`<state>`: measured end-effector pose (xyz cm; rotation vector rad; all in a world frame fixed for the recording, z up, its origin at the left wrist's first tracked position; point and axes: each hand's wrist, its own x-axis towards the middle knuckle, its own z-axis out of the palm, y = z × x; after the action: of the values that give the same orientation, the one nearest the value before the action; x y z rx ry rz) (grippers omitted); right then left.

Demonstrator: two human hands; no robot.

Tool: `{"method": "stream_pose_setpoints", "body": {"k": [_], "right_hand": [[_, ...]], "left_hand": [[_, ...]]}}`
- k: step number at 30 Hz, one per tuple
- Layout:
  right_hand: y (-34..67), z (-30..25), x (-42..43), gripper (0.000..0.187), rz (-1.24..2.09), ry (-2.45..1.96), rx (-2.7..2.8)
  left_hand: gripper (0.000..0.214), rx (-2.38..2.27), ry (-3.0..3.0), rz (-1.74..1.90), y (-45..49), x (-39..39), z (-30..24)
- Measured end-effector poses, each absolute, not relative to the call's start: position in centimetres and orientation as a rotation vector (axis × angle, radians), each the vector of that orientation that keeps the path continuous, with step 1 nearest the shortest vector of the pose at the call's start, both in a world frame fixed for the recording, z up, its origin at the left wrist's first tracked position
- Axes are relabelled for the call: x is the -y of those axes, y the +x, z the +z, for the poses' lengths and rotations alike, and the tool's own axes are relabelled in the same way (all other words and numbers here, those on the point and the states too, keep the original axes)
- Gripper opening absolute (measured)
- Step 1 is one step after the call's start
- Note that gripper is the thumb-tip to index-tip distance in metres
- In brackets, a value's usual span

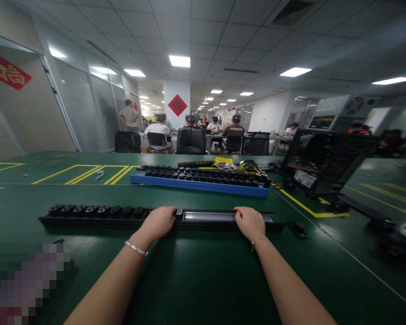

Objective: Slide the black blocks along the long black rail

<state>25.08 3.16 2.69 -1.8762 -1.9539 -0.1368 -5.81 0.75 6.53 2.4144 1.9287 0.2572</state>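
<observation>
A long black rail lies across the green table in front of me, its left part filled with several black socket modules and its middle showing a bare shiny channel. My left hand rests on the rail with fingers curled over its near edge, beside the last module. My right hand grips the rail further right, fingers curled over it too. Both wrists wear thin bracelets.
Behind lies a second black module strip on a blue tray. A yellow box and wires sit beyond it. A black wire crate stands at right. A small black end cap lies near the rail. People sit at far desks.
</observation>
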Motion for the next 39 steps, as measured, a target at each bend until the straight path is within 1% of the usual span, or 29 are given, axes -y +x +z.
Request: {"method": "stream_pose_setpoints", "body": {"k": [5, 10, 21, 33, 39], "right_hand": [[25.1, 2.7, -3.1, 0.038, -0.132, -1.881, 1.954], [25.1, 2.7, -3.0, 0.037, -0.126, -1.886, 1.945], [25.1, 2.6, -3.2, 0.036, -0.126, -1.893, 1.936], [25.0, 2.6, -3.2, 0.037, -0.122, -1.877, 1.926], [25.0, 2.6, -3.2, 0.036, -0.128, -1.879, 1.931]], "left_hand": [[0.040, -1.889, 2.463, 0.275, -5.4, -0.7, 6.3], [0.040, -1.916, 2.392, 0.319, -5.6, -0.5, 6.3], [0.035, -1.702, 2.357, 0.433, -4.4, -0.4, 5.6], [0.028, -1.686, 2.344, 0.467, -4.7, -0.5, 5.6], [0.035, -1.604, 2.317, 0.502, -4.4, -0.4, 5.1]]}}
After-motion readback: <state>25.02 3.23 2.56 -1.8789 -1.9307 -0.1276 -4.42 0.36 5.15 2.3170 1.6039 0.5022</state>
